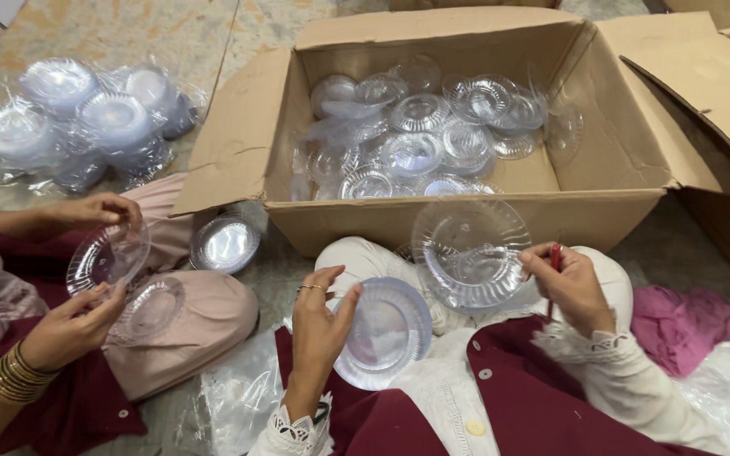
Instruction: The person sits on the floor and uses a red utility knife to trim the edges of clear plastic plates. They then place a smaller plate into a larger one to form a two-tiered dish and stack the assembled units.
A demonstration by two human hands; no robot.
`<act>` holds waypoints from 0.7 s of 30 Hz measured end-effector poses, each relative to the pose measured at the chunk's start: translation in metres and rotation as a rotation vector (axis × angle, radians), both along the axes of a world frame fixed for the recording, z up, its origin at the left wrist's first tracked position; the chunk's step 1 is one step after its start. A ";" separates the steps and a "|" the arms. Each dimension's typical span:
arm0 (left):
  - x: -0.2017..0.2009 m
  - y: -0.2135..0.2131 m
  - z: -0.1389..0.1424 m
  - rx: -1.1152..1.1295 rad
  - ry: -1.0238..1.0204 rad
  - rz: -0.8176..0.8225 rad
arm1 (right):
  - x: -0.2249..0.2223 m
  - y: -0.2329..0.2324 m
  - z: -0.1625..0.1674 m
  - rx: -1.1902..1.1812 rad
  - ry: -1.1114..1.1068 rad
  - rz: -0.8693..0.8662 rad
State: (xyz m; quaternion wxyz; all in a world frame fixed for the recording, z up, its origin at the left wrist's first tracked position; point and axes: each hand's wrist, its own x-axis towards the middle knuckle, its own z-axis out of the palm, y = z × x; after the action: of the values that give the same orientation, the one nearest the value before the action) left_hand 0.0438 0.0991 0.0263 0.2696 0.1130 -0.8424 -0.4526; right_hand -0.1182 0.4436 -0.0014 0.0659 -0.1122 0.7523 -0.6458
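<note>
My left hand [318, 325] grips the rim of a stack of clear plastic plates [384, 332] resting on my lap. My right hand [569, 285] lifts a single clear ribbed plate [469, 252] by its right edge, tilted up in front of the box; a thin red object is pinched between its fingers too. Behind the plate stands an open cardboard box [466, 218] holding several loose clear plates [420, 135].
To my left sits another person; their hands [78, 325] hold a clear plate [105, 256], with more plates [225, 243] on their lap. Bagged stacks of plates [86, 118] lie on the floor far left. A pink cloth [686, 325] and plastic wrap lie at right.
</note>
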 end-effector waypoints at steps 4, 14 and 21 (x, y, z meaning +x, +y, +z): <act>-0.001 -0.015 -0.016 -0.135 -0.226 0.002 | -0.001 0.000 0.033 0.211 0.318 -0.059; -0.004 -0.019 -0.042 -0.121 -0.301 -0.010 | 0.059 0.042 0.163 -0.492 0.413 -0.213; -0.004 -0.023 -0.045 -0.086 -0.325 -0.011 | 0.064 0.041 0.165 -0.526 0.470 -0.293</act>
State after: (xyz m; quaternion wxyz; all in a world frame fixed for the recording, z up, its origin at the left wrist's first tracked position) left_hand 0.0396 0.0764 -0.0185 0.1320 0.1682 -0.8941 -0.3935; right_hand -0.0541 0.4842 0.1641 -0.2326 -0.1614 0.5634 -0.7762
